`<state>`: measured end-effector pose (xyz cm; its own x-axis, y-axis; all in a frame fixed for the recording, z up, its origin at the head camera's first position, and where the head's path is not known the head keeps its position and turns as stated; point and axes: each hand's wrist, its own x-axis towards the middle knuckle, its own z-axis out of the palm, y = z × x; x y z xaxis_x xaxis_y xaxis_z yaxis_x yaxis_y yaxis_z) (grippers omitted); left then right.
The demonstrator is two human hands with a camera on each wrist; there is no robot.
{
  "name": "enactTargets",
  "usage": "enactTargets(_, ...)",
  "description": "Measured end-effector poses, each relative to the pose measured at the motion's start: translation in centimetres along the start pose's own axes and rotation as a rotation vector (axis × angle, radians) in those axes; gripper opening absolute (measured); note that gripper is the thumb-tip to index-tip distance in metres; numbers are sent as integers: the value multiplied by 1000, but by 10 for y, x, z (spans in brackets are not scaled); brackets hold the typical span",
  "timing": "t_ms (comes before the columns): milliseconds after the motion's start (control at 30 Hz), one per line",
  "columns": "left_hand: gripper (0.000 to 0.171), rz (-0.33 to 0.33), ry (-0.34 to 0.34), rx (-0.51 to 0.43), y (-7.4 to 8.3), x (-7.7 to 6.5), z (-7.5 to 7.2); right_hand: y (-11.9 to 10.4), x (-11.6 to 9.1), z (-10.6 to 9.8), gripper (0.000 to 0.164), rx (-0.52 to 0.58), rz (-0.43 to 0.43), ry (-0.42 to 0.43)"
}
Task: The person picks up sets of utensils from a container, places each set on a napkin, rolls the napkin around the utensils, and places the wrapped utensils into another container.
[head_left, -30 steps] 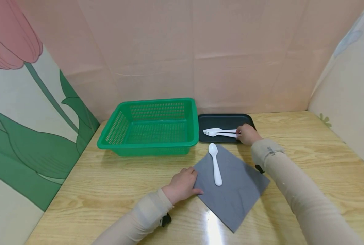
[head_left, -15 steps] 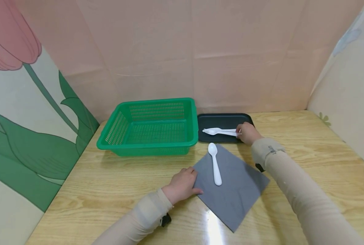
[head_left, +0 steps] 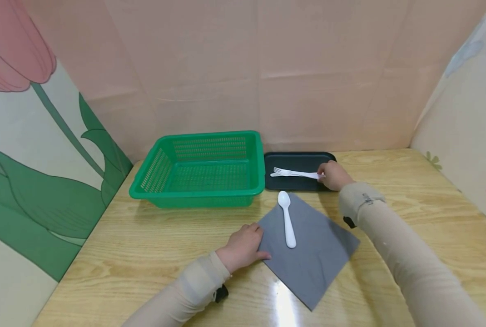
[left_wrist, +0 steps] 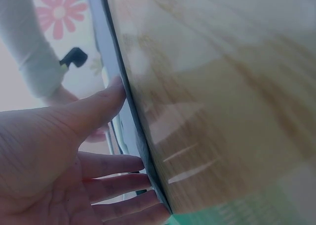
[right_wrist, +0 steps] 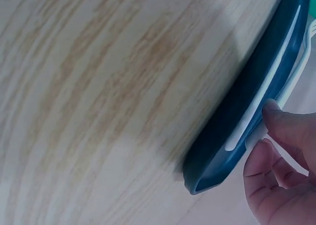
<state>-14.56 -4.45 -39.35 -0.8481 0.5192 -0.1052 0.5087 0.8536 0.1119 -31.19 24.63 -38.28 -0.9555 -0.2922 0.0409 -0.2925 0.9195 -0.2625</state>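
Observation:
My right hand (head_left: 335, 175) pinches the handle end of a white plastic fork (head_left: 296, 173) between thumb and fingers. Under the fork, a second slim white utensil (right_wrist: 264, 94) lies in the black tray (head_left: 296, 160); its head is mostly hidden in the head view. On the table, a grey cloth (head_left: 320, 254) lies flat with a white plastic spoon (head_left: 288, 220) on it. My left hand (head_left: 245, 246) rests at the cloth's left corner. In the left wrist view its extended fingers (left_wrist: 116, 164) and thumb touch the cloth's edge.
A green slotted basket (head_left: 204, 195) stands left of the tray, close beside it. Behind both rises a pink wall covering (head_left: 210, 68). Patterned panels with painted flowers flank the wooden table (head_left: 153, 254) on either side.
My right hand has shifted slightly right with the fork, whose head has swung across the other utensil from near side to far side. The left hand, cloth and spoon stay put.

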Motion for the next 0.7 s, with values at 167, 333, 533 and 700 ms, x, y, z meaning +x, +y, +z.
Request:
enactTargets(167,60,-5,-9,-1,0,0,0,-3,-2,-4,19,-3,1,-3)
enactTargets(333,60,-5,-10,-5,0,0,0,-6,-2,-7,17,8,6,3)
enactTargets(533,61,1,-5,-2,0,0,0,-8,-1,-11,15,23,8,23)
enactTargets(700,61,6,-5,3,0,0,-1,-9,-1,-13,13,25,-13,29)
